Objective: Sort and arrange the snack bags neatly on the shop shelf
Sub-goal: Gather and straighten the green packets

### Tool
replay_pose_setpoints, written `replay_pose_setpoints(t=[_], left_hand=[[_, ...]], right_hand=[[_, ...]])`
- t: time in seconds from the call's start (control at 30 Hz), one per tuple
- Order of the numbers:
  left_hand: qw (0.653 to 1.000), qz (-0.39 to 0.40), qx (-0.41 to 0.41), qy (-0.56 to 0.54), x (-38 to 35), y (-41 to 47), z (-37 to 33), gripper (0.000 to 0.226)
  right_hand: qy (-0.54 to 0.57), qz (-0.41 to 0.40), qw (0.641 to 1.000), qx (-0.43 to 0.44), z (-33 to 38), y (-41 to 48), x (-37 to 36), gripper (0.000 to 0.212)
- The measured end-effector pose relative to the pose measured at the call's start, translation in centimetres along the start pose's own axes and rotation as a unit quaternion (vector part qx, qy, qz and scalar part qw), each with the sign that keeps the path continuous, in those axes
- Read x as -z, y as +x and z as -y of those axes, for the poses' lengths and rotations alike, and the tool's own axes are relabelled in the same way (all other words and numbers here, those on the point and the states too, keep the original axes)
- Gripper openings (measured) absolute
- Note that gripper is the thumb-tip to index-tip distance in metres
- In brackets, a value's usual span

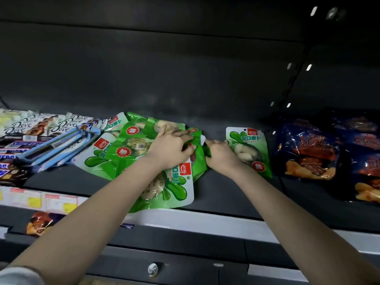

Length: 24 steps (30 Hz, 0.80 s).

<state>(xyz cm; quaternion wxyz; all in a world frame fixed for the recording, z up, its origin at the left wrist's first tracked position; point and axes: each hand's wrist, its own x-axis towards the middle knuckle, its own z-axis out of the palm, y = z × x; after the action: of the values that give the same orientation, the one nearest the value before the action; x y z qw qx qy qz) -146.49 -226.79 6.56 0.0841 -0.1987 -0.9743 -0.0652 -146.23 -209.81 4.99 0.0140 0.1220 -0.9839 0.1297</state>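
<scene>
Dark shop shelf (226, 192): your left hand (170, 147) and right hand (221, 154) both pinch one green radish bag (200, 161) atop the messy pile (123, 145). The lone bag (246, 138) lies just beside your right hand.

Well left of the fingers (178, 135) we've got Dove bars (30, 125), a blue tool (57, 148) lying across them, dark bars (9, 158) nearer the edge, price tags (59, 202) below, and a round lock (152, 269) far beneath.
</scene>
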Motion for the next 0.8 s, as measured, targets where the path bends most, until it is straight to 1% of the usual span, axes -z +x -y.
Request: replay_pose_setpoints(t=[0.13, 0.2, 0.23, 0.37, 0.4, 0.5, 0.57, 0.63, 0.67, 0.7, 0.73, 0.8], left_hand=[[0.999, 0.017, -0.019, -0.022, -0.3, -0.8, -0.7, 0.068], [0.999, 0.016, -0.017, -0.03, -0.6, -1.2, -0.5, 0.071], [0.999, 0.008, -0.015, -0.029, -0.8, -1.4, -0.2, 0.07], [1.0, -0.026, -0.005, -0.011, -1.4, -1.7, 0.9, 0.065], [0.999, -0.031, -0.003, -0.011, -1.5, -1.6, 1.0, 0.063], [0.999, -0.04, -0.001, -0.012, -1.9, -1.3, 1.3, 0.056], [0.999, -0.048, 0.002, -0.012, -1.9, -0.9, 1.5, 0.052], [0.998, -0.053, 0.009, -0.012, -1.8, -0.5, 1.7, 0.05], [0.998, -0.054, 0.011, -0.01, -1.8, -0.3, 1.8, 0.049], [0.998, -0.055, 0.012, -0.008, -1.7, -0.1, 2.0, 0.049], [0.998, -0.056, 0.014, -0.006, -1.6, 0.2, 2.1, 0.049], [0.998, -0.054, 0.023, 0.001, -1.2, 0.6, 2.5, 0.048]], right_hand=[[0.042, 0.012, 0.999, -0.007, 0.6, 0.0, -0.3, 0.048], [0.066, 0.0, 0.998, -0.007, 0.8, 0.0, -0.8, 0.052], [0.078, -0.018, 0.997, -0.009, 0.9, 0.0, -0.9, 0.055], [0.115, -0.134, 0.984, -0.002, 0.8, -0.2, -1.1, 0.065], [0.119, -0.146, 0.982, 0.011, 0.7, -0.3, -1.1, 0.064], [0.123, -0.178, 0.975, 0.049, 0.4, -0.7, -0.8, 0.048], [0.161, -0.217, 0.961, 0.053, 0.5, -1.2, -0.3, 0.04], [0.203, -0.244, 0.945, 0.079, 0.8, -1.9, 0.3, 0.029], [0.214, -0.235, 0.942, 0.107, 1.0, -2.3, 0.6, 0.027], [0.214, -0.208, 0.944, 0.143, 1.4, -2.8, 0.8, 0.03], [0.202, -0.17, 0.947, 0.18, 1.8, -3.2, 0.9, 0.037], [0.136, -0.101, 0.958, 0.231, 2.6, -3.8, 0.5, 0.05]])
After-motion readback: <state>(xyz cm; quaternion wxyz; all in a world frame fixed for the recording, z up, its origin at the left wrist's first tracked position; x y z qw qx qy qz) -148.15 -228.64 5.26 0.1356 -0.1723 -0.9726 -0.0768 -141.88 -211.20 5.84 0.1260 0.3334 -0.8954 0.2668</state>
